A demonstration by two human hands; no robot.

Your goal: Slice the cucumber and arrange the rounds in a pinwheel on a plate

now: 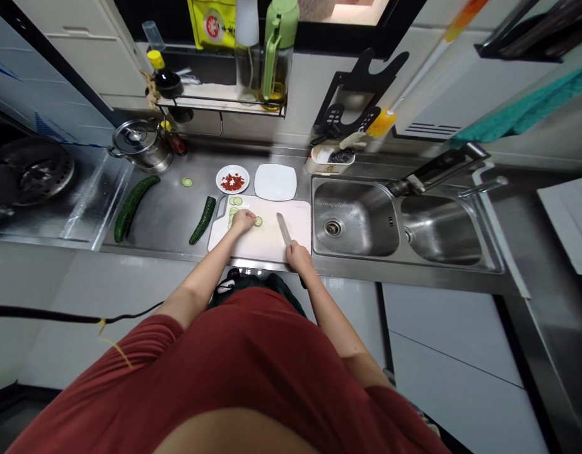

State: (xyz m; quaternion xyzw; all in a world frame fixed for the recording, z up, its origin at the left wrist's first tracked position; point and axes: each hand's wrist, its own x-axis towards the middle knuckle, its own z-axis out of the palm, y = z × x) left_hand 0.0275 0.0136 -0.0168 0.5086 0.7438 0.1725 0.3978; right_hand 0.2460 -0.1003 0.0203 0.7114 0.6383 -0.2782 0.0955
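Observation:
A pale cutting board (pixel 272 246) lies on the steel counter. My right hand (pixel 299 256) is wrapped round the handle of a kitchen knife (pixel 284 228), whose blade points away from me over the board's right half. My left hand (pixel 243 221) is over the left part of the board, fingers drawn together, with a cucumber slice (pixel 258 221) at the fingertips. More cucumber slices (pixel 235 201) lie on the board's left side, some partly hidden by that hand. A cut length of cucumber (pixel 202 221) rests just left of the board.
Behind the board are a plate of chopped red pieces (pixel 232 187) and a white plate (pixel 275 182). A whole cucumber (pixel 132 205), a cucumber end (pixel 186 182) and a lidded pot (pixel 142 146) are left. A double sink (pixel 354 217) adjoins the right. A shelf (pixel 219 101) holds bottles above.

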